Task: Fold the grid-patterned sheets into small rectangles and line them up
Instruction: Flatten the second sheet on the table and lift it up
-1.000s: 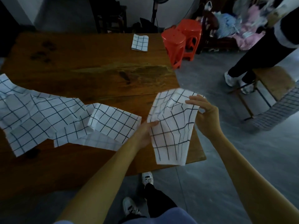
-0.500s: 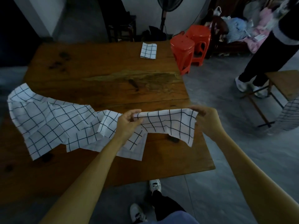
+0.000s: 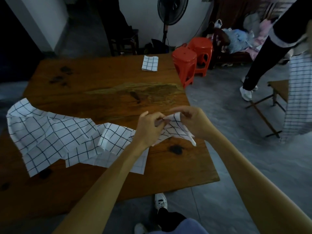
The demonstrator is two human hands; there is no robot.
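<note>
A white sheet with a black grid [image 3: 175, 130] is pinched between my two hands above the right part of the wooden table [image 3: 104, 92]. My left hand [image 3: 150, 127] and my right hand [image 3: 194, 122] meet at its top edge, both shut on it, and the rest droops below them. Several unfolded grid sheets [image 3: 55, 137] lie crumpled and overlapping on the left half of the table. One sheet folded into a small rectangle [image 3: 150, 63] lies flat at the far edge.
Two red plastic stools [image 3: 190, 63] stand past the table's far right corner. Another person [image 3: 263, 54] stands at the right holding a hanging grid cloth [image 3: 297, 98] near a small wooden bench [image 3: 278, 89]. A standing fan [image 3: 172, 10] is behind the table.
My hands, spread wide along the sheet's top edge half a second ago, have come together, bringing its two corners to meet. The sheet now hangs doubled between them.
</note>
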